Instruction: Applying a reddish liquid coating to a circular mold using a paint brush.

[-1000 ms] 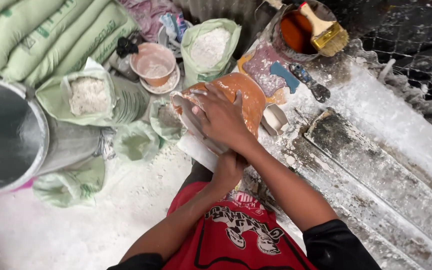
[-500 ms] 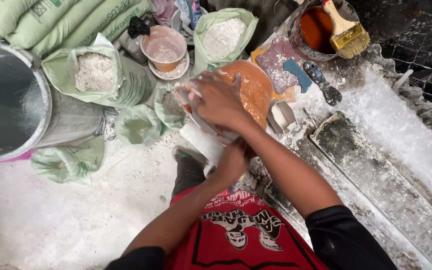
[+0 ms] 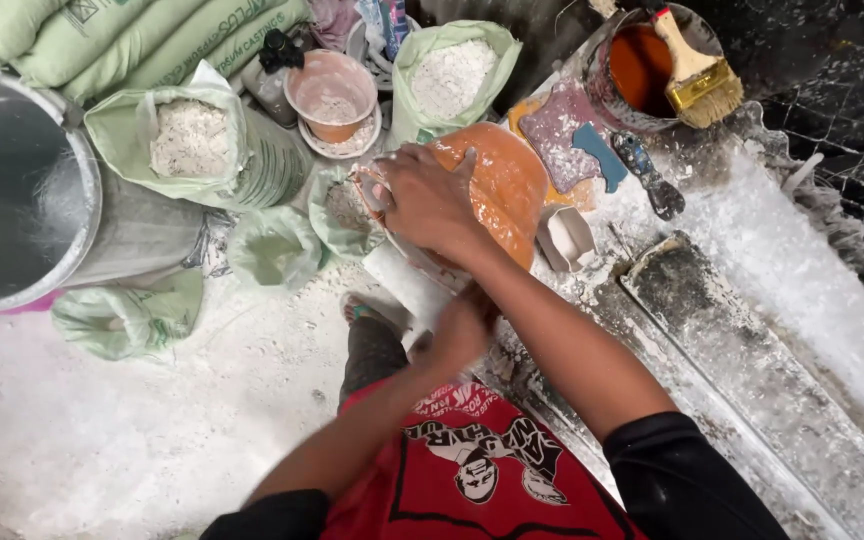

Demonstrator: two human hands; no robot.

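A: What differs from half a second ago?
B: The left hand (image 3: 452, 335) has slid back toward the body and blurs at the near end of the white slab (image 3: 407, 285); whether it grips, I cannot tell. The right hand (image 3: 427, 200) stays where it was, spread flat with fingers apart, pressing on the orange mould (image 3: 502, 185).
A: Where does the mould sit?
B: On the far end of that slab, at the edge of a powder-crusted bench (image 3: 752, 330).
A: And the floor?
B: The floor (image 3: 102, 440) is dusted white, and black stone with pale veins (image 3: 832, 70) lies at the far right.
A: Containers?
B: Two open green sacks (image 3: 192, 140) (image 3: 452, 75) hold white powder. A pink tub (image 3: 332, 95) holds a little powder. A round pot (image 3: 642, 65) holds orange liquid, with a brush (image 3: 697, 70) lying across it. A large metal drum (image 3: 12, 190) stands to the left.
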